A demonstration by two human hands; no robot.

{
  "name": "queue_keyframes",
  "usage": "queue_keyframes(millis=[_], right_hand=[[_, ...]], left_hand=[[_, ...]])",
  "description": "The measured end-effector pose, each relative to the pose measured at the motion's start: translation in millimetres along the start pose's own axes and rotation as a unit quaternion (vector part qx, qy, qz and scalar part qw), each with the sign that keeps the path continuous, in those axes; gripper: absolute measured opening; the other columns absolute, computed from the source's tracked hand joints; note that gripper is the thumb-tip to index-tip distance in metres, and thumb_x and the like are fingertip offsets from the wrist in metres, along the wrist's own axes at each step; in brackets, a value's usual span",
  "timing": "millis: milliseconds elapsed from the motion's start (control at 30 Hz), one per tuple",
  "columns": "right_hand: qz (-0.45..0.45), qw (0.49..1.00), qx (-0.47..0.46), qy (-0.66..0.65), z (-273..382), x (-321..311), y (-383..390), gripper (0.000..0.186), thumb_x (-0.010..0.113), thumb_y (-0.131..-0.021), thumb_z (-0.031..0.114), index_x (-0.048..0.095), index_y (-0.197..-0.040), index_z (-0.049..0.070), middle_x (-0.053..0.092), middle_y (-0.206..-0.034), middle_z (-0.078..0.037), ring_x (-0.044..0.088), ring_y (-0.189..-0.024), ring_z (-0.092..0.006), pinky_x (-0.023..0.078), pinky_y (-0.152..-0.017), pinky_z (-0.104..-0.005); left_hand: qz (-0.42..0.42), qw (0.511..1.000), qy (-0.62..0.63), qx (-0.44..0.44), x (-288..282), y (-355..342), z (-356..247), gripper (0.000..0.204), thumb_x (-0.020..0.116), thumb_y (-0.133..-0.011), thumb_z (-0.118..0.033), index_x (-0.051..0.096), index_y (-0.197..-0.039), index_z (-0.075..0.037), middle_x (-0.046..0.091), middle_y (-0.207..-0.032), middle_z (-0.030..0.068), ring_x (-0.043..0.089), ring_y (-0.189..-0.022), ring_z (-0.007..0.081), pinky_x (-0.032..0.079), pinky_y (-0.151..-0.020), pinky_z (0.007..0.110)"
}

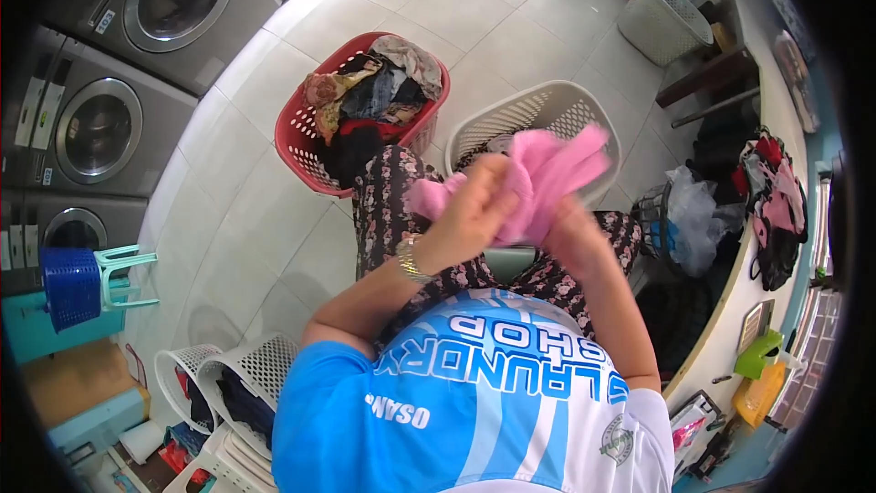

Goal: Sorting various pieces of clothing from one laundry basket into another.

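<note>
A pink cloth (552, 169), bunched and blurred by motion, is held up above my lap. Its kind of garment cannot be made out. My left hand (479, 210) has its fingers curled closed on the cloth's left part, a gold-coloured watch on that wrist. At the lower right of the cloth, my right hand (573, 236) grips it from underneath, its fingers mostly hidden by the fabric. Just beyond my hands stands a pale grey laundry basket (598, 119) with some dark patterned fabric low inside. To its left, a red laundry basket (290, 141) holds a heap of mixed clothes (374, 91).
Front-loading machines (99, 128) line the far left. A blue basket (70, 289) and a mint stool (128, 265) are at left, white baskets (260, 356) at lower left. On the right are a long counter (721, 310), a wire bin with plastic bags (693, 215) and another pale basket (657, 23).
</note>
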State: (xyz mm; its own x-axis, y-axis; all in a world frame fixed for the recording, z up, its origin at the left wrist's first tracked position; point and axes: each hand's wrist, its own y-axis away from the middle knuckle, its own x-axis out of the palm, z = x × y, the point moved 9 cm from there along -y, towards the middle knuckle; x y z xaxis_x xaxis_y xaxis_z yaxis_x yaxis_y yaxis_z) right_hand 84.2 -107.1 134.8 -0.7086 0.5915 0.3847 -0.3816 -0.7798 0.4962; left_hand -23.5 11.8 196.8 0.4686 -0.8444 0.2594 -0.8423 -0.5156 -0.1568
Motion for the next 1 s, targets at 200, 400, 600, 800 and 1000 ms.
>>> queue_keyframes(millis=[200, 400, 600, 800, 1000], right_hand=[[-0.072, 0.979, 0.081, -0.173, -14, -44, 17, 0.039, 0.054, -0.094, 0.021, 0.053, -0.128, 0.001, 0.062, -0.119, -0.016, 0.063, -0.106, -0.0258, 0.052, -0.093, -0.0426], [-0.095, 0.957, -0.178, -0.206, 96, -99, 31, 0.039, 0.047, -0.099, 0.03, 0.057, -0.122, 0.0, 0.063, -0.12, -0.016, 0.061, -0.11, -0.0285, 0.05, -0.096, -0.0449], [-0.027, 0.964, -0.201, -0.172, 81, -107, -11, 0.041, 0.043, -0.101, 0.031, 0.049, -0.129, 0.001, 0.06, -0.123, -0.017, 0.06, -0.111, -0.0292, 0.049, -0.097, -0.0468], [-0.204, 0.961, 0.045, -0.184, -41, -163, -38, 0.043, 0.055, -0.097, 0.031, 0.047, -0.13, 0.005, 0.055, -0.12, -0.013, 0.054, -0.113, -0.0268, 0.046, -0.098, -0.0453], [-0.224, 0.965, 0.109, -0.08, -66, -158, -22, 0.05, 0.064, -0.091, 0.032, 0.048, -0.134, 0.011, 0.05, -0.128, -0.011, 0.053, -0.116, -0.0254, 0.045, -0.095, -0.0476]], left_hand=[[0.018, 0.988, -0.112, -0.107, -76, -34, 85, 0.02, 0.063, -0.089, -0.01, 0.061, -0.106, -0.001, 0.067, -0.087, 0.0053, 0.064, -0.081, 0.0116, 0.051, -0.071, 0.028], [-0.112, 0.806, -0.563, -0.147, -256, -98, 152, 0.035, 0.072, -0.078, -0.03, 0.07, -0.103, -0.005, 0.065, -0.11, 0.022, 0.063, -0.105, 0.0331, 0.048, -0.093, 0.042], [-0.248, 0.705, -0.615, -0.251, -360, -84, 220, 0.055, 0.072, -0.079, -0.025, 0.053, -0.127, -0.006, 0.058, -0.12, 0.0276, 0.056, -0.114, 0.0407, 0.045, -0.097, 0.048], [-0.227, 0.751, -0.588, -0.198, -359, -51, 218, 0.026, 0.063, -0.077, -0.016, 0.065, -0.097, 0.0, 0.066, -0.093, 0.0244, 0.065, -0.093, 0.0372, 0.051, -0.084, 0.046], [0.011, 0.861, -0.476, -0.178, -287, -39, 177, 0.034, 0.069, -0.077, -0.029, 0.057, -0.067, 0.001, 0.058, -0.063, 0.0171, 0.058, -0.059, 0.0298, 0.044, -0.059, 0.04]])
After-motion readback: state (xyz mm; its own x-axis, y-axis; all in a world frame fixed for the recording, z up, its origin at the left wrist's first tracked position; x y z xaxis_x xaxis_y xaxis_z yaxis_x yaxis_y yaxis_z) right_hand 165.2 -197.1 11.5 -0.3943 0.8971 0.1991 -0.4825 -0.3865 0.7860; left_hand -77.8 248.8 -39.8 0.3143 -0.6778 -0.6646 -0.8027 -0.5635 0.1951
